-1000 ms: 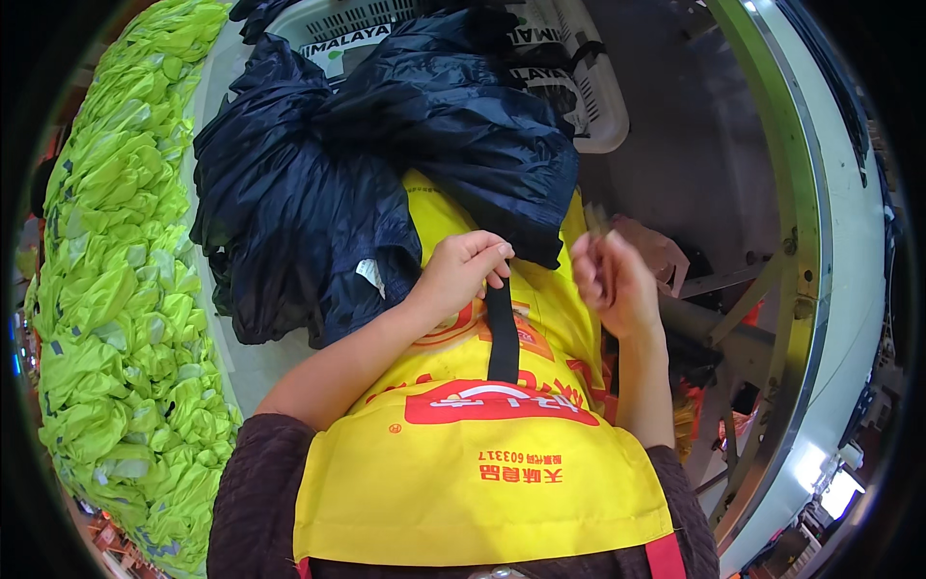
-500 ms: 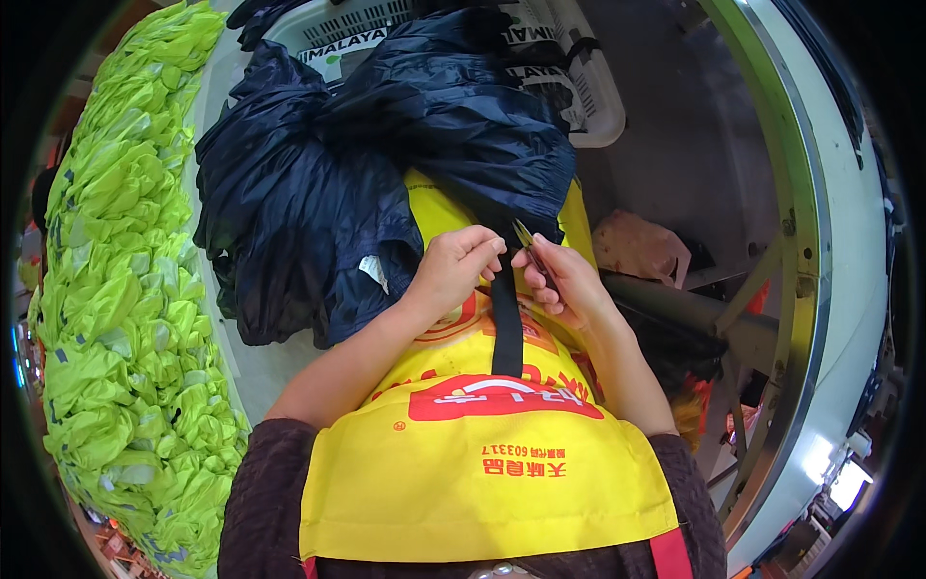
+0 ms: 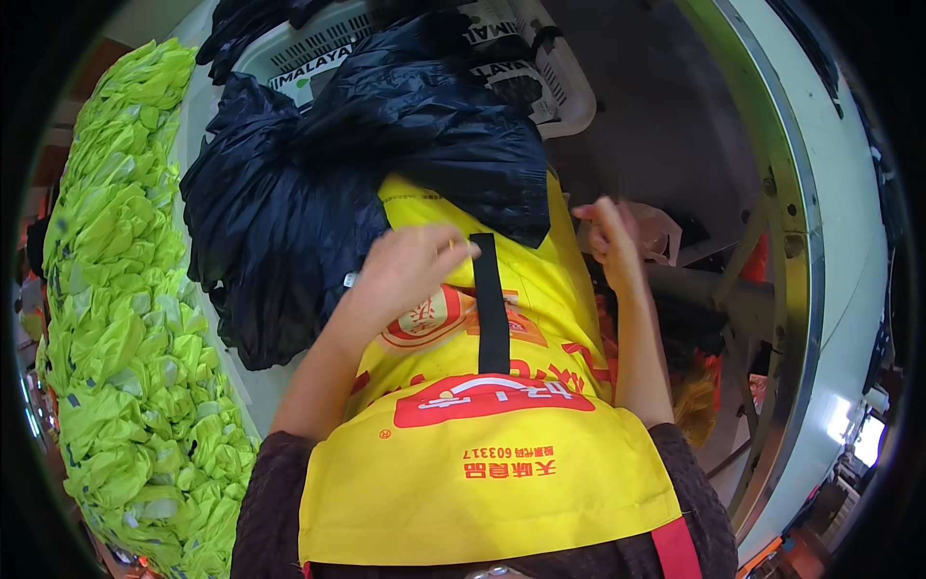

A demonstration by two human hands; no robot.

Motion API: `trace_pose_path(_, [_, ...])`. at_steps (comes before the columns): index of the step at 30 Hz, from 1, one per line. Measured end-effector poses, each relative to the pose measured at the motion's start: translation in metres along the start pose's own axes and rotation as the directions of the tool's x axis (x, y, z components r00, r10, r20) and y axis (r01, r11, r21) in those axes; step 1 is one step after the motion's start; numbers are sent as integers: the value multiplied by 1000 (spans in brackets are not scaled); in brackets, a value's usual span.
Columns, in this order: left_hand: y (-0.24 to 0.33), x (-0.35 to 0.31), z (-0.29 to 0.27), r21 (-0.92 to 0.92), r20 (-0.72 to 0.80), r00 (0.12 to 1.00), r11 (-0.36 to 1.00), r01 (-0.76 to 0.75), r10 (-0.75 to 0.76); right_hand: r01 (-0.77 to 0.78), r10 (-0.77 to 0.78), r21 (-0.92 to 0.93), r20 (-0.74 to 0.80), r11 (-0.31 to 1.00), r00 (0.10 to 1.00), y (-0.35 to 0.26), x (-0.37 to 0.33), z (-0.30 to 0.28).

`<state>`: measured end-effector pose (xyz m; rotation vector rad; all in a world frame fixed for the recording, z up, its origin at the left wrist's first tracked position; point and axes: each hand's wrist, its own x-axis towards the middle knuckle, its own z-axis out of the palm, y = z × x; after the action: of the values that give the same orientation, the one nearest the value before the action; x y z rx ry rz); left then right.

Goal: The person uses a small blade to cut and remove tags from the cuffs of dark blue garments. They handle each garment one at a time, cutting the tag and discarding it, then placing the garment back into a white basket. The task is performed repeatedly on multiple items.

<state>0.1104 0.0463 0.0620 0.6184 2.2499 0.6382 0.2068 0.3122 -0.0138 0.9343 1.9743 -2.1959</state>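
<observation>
A black strap [image 3: 491, 309] lies along the yellow apron [image 3: 540, 357] over my lap. My left hand [image 3: 415, 262] is beside the strap's far end, with its fingers bent together as in a pinch. Whatever is between those fingertips, if anything, is too blurred to make out. Off to the right, my right hand [image 3: 614, 246] is raised past the apron's edge and smeared by motion. No snips show in it. Beyond my hands, a dark navy garment [image 3: 415, 135] of thin, gathered fabric spreads over my knees and to the left.
Bright yellow-green garments [image 3: 125, 318] form a long heap on the left. Beyond the navy garment stands a light plastic basket [image 3: 574, 101] with dark cloth in it. A metal-edged table [image 3: 801, 251] borders the right side, and a pale plastic bag [image 3: 656, 232] sits below.
My hands have parted: the left went slightly left, the right swung right, away from the strap. The small snips seen in the right hand no longer show. The strap's far end now lies uncovered.
</observation>
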Motion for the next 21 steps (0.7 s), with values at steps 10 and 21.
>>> trace_pose_path(10, [-10, 74, -1, 397, -549, 579, 797, -455, 603, 476, -469, 8, 185, 879, 863, -70, -29, 99])
trace_pose_path(21, [-363, -109, -106, -378, -621, 40, 255, -890, -782, 189, -175, -16, 307, 982, 936, -53, 1, 93])
